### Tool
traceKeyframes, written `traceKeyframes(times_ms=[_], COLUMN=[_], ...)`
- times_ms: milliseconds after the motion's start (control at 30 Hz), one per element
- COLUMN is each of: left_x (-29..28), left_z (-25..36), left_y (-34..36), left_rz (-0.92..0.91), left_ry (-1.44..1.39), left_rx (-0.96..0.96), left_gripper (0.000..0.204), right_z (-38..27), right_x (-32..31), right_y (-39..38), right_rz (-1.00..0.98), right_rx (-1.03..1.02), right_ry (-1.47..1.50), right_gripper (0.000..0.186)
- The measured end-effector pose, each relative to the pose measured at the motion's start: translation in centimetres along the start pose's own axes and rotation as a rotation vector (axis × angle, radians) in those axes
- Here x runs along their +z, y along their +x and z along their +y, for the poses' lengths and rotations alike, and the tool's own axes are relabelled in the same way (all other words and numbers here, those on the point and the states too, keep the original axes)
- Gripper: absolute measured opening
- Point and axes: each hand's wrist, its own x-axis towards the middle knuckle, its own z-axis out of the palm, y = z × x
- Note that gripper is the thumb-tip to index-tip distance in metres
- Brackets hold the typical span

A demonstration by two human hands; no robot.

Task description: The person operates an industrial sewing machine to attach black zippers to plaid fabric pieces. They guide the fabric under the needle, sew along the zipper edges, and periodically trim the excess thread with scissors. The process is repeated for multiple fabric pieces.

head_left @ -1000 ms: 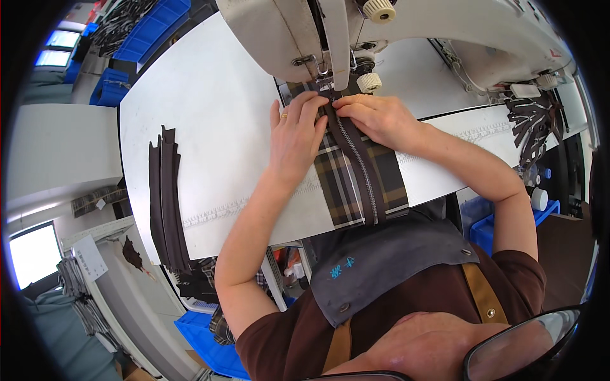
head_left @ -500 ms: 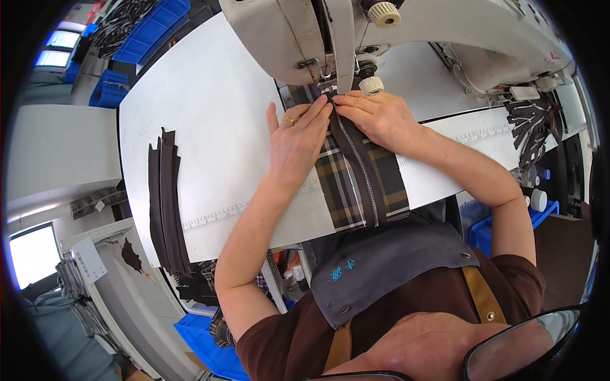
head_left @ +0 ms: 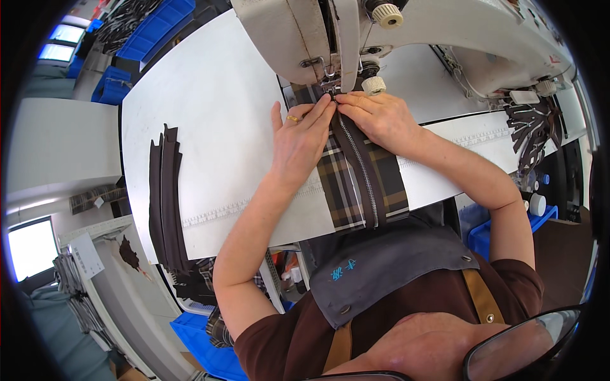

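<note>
Nearest, at lower rim: eyeglasses point(head_left: 518, 349), one lens clear in view. Just beyond, grey apron bib point(head_left: 406, 270) over brown shirt, tan strap point(head_left: 481, 292) at each side. Both forearms bare, extended over white tabletop point(head_left: 206, 114).

Left hand point(head_left: 300, 143): palm down, fingers stretched out, little finger splayed wide, gold ring point(head_left: 292, 118) on next finger; fingertips at far end of zipper. Right hand point(head_left: 386, 120): fingers narrow, drawn together, tips against same end from other side; cannot tell whether pinching or only pressing. Tips of both hands nearly touching.

Zipper point(head_left: 359, 154): dark brown tape, silver teeth, lengthwise on plaid fabric point(head_left: 391, 179) with slight curve; near end at near edge of tabletop, far end under fingertips, just before presser foot point(head_left: 329, 87). Fabric brown, black and white, partly covered by hands.

To left, well apart from hands: stack of dark strips point(head_left: 168, 203) on tabletop. Printed ruler scale point(head_left: 235, 211) across surface, between stack and fabric, and again right of fabric.

Beyond hands: cream sewing machine point(head_left: 279, 32), ridged knob point(head_left: 375, 86) near right hand. At far right, bundle of dark strips point(head_left: 534, 130) with metal glints. Farthest, upper left: blue bin point(head_left: 159, 28).
</note>
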Motion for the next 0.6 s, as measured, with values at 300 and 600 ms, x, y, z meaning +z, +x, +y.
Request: traceKeyframes(times_ms=[300,600], left_x=[0.1,1.1], left_z=[-0.1,-0.3], left_y=[0.0,-0.5], left_rz=[-0.005,0.013], left_ry=[0.006,0.024], left_rx=[0.011,-0.04], left_gripper=[0.034,0.035], right_z=[0.1,0.4], right_x=[0.2,0.0], right_y=[0.0,-0.1], right_rz=[0.012,-0.032], right_rx=[-0.002,0.077], right_ry=[-0.031,0.259], right_gripper=[0.025,0.029])
